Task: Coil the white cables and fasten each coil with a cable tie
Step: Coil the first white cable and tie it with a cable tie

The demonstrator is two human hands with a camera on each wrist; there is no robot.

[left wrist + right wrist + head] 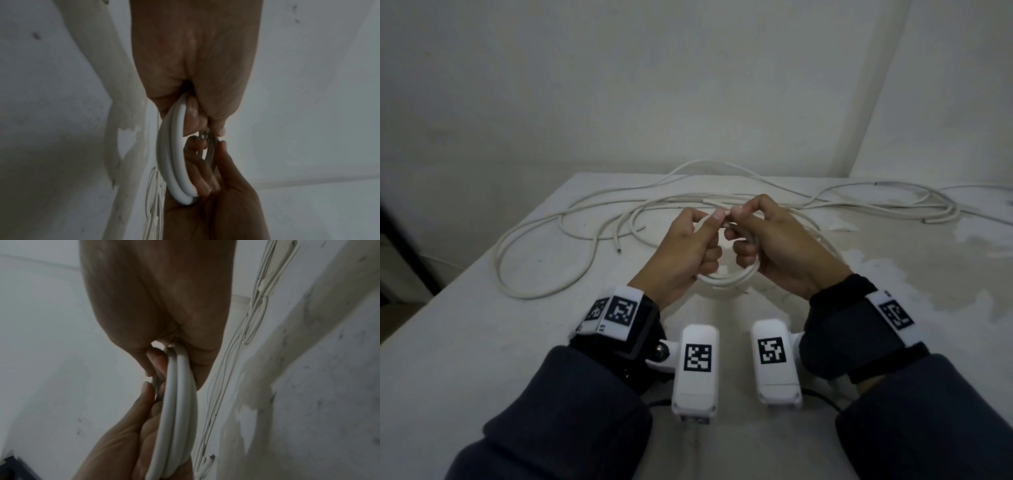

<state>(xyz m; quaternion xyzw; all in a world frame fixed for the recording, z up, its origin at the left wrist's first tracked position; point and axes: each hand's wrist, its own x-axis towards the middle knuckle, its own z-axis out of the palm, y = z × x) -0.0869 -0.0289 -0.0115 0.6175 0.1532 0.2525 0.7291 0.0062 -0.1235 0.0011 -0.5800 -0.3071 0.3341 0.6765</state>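
A small coil of white cable hangs above the middle of the table, held between both hands. My left hand grips its left side with curled fingers. On the other side my right hand has its fingers hooked through the loop. The thumbs and forefingers meet at the coil's top and pinch there. In the left wrist view the coil shows two or three turns, with a thin grey strip, seemingly a cable tie, between the fingertips. The right wrist view shows the coil edge-on.
Loose white cables sprawl over the white table: one big loop at the left, more strands along the back right. A white wall stands close behind. The table's left edge drops off to a dark floor.
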